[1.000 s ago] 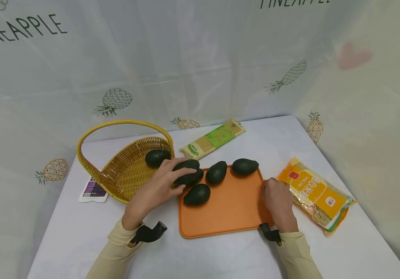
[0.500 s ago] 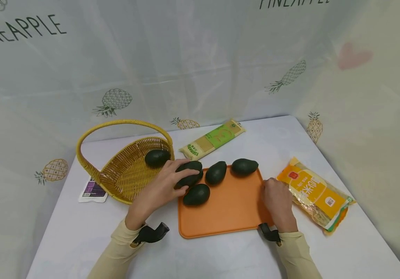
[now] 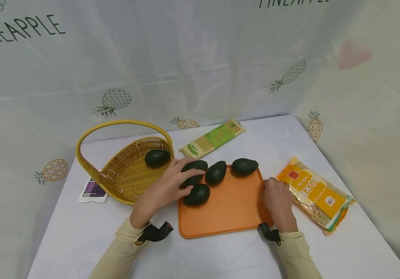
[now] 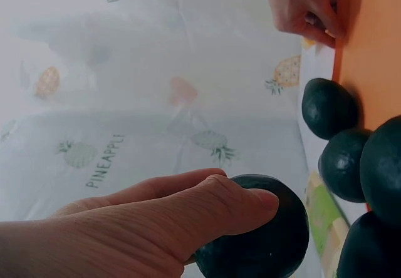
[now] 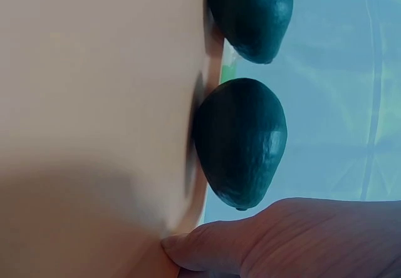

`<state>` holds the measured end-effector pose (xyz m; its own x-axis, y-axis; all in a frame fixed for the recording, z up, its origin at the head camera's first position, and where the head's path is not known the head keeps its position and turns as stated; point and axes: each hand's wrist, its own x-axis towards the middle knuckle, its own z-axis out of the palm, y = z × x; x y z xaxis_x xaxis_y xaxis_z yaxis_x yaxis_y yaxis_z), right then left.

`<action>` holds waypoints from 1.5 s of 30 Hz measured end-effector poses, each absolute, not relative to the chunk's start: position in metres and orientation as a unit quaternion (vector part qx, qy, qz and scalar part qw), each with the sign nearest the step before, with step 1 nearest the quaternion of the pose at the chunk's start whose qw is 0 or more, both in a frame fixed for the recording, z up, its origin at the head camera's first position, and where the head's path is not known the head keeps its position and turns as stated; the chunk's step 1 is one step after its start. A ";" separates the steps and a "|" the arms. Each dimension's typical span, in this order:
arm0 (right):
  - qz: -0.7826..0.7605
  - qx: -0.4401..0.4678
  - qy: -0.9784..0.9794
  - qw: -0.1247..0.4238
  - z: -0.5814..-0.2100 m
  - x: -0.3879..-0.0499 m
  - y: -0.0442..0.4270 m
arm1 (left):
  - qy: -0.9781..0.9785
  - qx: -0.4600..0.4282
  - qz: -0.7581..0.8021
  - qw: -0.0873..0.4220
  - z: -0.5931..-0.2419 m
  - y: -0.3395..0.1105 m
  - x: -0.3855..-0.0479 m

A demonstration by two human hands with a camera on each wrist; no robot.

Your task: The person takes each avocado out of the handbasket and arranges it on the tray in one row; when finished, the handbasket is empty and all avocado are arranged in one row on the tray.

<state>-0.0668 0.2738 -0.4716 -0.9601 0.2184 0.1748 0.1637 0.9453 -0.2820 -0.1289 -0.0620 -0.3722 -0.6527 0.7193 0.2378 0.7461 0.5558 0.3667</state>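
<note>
My left hand [image 3: 166, 185] holds a dark green avocado [image 4: 266, 256], thumb on one side, just above the left back corner of an orange tray [image 3: 228, 213]. Partly hidden under that hand, another avocado [image 3: 192, 181] lies at the tray's corner. Close by on the tray are a front avocado [image 3: 197, 195], a middle avocado [image 3: 216, 173] and, at the back right corner, a further avocado [image 3: 244, 167]. My right hand [image 3: 279, 198] grips the tray's right edge, its thumb [image 5: 210, 243] on the rim. One avocado [image 3: 157, 158] lies in the yellow wicker basket [image 3: 130, 176].
The basket's tall arched handle [image 3: 123, 122] rises at the left. A purple-labelled packet [image 3: 94, 192] lies partly under the basket. Behind the tray is a green-banded noodle packet [image 3: 212, 138]. An orange and yellow bag [image 3: 316, 195] lies right of my right hand.
My left hand has shifted a little to the right with its avocado, from beside the basket further over the tray. My right hand stays at the tray edge.
</note>
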 end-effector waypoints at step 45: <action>0.140 -0.096 -0.980 0.106 -0.470 -0.067 0.273 | -0.839 -0.507 -0.196 0.009 -0.382 -0.030 -0.122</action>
